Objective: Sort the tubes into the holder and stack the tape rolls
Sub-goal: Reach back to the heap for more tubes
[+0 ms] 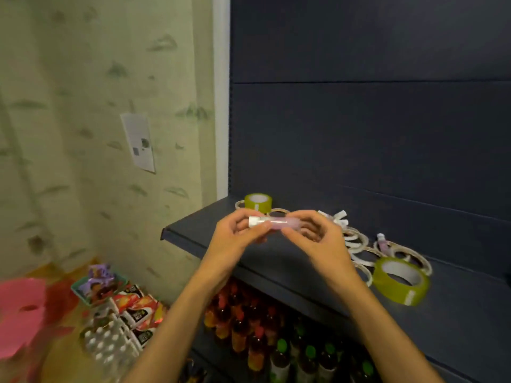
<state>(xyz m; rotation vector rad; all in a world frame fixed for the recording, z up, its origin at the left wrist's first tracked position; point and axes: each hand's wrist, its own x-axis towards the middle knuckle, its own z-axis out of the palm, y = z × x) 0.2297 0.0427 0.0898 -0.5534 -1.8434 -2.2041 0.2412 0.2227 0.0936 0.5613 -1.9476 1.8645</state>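
Near the middle of the frame both hands hold one pink tube level above the front edge of a dark blue shelf. The left hand pinches the white cap end between curled fingers and thumb; the right hand grips the other end with its fingers curled round it.

Behind the hands, toward the shelf's back left corner, a yellow-green tape roll stands flat. A second, larger tape roll lies right of the hands, tilted against a holder of white rings that runs along the shelf behind the right hand. Another small tube sits among those rings.

Below the shelf, rows of bottles fill the lower centre. At lower left, snack packets and a blurred pink object lie on the floor. A white plate hangs on the patterned wall at upper left.
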